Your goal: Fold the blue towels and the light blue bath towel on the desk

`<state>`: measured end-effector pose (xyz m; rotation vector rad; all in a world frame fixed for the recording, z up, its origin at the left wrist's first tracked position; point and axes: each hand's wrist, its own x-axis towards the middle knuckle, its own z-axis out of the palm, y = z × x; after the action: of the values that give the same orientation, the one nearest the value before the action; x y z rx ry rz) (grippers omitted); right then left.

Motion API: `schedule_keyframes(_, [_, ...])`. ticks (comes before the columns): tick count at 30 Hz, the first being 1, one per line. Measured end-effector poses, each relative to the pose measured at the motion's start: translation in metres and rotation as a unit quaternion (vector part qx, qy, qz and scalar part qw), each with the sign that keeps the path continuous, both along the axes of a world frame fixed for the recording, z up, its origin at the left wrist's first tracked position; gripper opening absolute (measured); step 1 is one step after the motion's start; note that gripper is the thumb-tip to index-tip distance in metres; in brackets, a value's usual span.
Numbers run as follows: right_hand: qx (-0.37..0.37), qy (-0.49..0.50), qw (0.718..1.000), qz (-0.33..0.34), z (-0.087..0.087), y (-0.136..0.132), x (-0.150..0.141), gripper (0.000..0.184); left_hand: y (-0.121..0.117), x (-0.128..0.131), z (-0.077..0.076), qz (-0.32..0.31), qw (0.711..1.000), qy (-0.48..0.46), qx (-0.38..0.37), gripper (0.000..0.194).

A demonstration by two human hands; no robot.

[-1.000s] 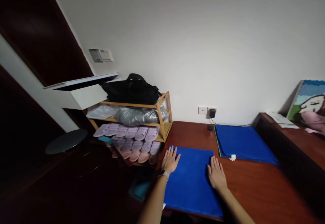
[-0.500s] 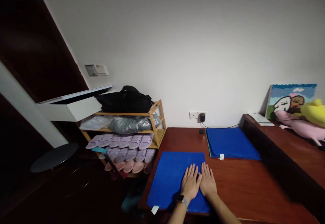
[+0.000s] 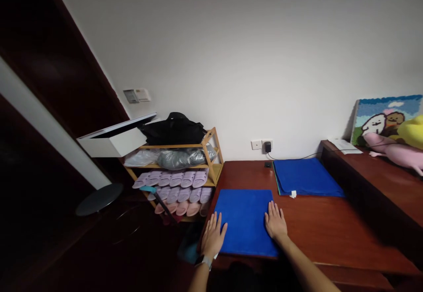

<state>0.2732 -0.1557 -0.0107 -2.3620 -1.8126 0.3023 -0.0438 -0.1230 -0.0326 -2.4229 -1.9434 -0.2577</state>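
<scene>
Our left hand [image 3: 213,237] and right hand [image 3: 276,222] have parted, flat and empty, leaving the lower-centre blue cloth [image 3: 246,223] looking smooth between them.

A cloth [image 3: 244,222] lies on the table [image 3: 330,230]. From it, a second cloth [image 3: 307,177] lies at two o'clock, a slipper rack [image 3: 216,172] at ten.

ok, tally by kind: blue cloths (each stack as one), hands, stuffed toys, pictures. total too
Blue cloths: 2 (layers can't be counted)
Hands: 2
Stuffed toys: 2, yellow one cut off
Picture: 1
Total: 7
</scene>
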Motion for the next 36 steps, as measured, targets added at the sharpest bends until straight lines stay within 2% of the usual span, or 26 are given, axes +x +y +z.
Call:
schedule_keyframes(8, [0.015, 0.005, 1.000, 0.006, -0.019, -0.067, -0.020, 0.067, -0.002, 0.008, 0.004, -0.001, 1.000, 0.005, -0.002, 0.073])
schedule_keyframes(14, [0.033, 0.022, 0.999, 0.010, -0.008, -0.075, -0.022, 0.066, 0.003, 0.003, 0.012, -0.005, 0.999, 0.046, -0.021, 0.071])
schedule_keyframes(16, [0.034, 0.028, 0.999, 0.012, -0.005, -0.074, -0.022, 0.066, 0.002, 0.011, 0.017, -0.017, 0.999, 0.052, -0.006, 0.069])
schedule_keyframes(19, [0.032, 0.036, 0.999, 0.015, -0.003, -0.073, -0.022, 0.066, -0.009, 0.052, 0.025, -0.060, 0.997, 0.028, 0.027, 0.067])
schedule_keyframes(24, [0.023, 0.034, 0.999, 0.031, -0.003, -0.075, -0.021, 0.064, -0.038, 0.163, 0.031, -0.185, 0.982, -0.021, -0.026, 0.066])
schedule_keyframes(26, [0.021, 0.032, 0.998, 0.051, -0.004, -0.075, -0.020, 0.063, -0.045, 0.188, 0.030, -0.195, 0.979, -0.020, -0.053, 0.065])
schedule_keyframes(27, [0.024, 0.033, 0.998, 0.056, -0.004, -0.075, -0.020, 0.062, -0.047, 0.192, 0.028, -0.198, 0.978, -0.016, -0.061, 0.064])
schedule_keyframes(29, [0.032, 0.037, 0.998, 0.048, -0.005, -0.074, -0.021, 0.063, -0.046, 0.184, 0.024, -0.199, 0.978, -0.006, -0.064, 0.064])
schedule_keyframes(31, [0.038, 0.043, 0.998, 0.027, -0.007, -0.072, -0.021, 0.064, -0.043, 0.156, 0.019, -0.187, 0.981, 0.002, -0.053, 0.064])
schedule_keyframes(36, [0.054, 0.060, 0.997, 0.007, -0.009, -0.069, -0.022, 0.065, -0.034, 0.044, 0.007, -0.063, 0.998, 0.026, -0.010, 0.068])
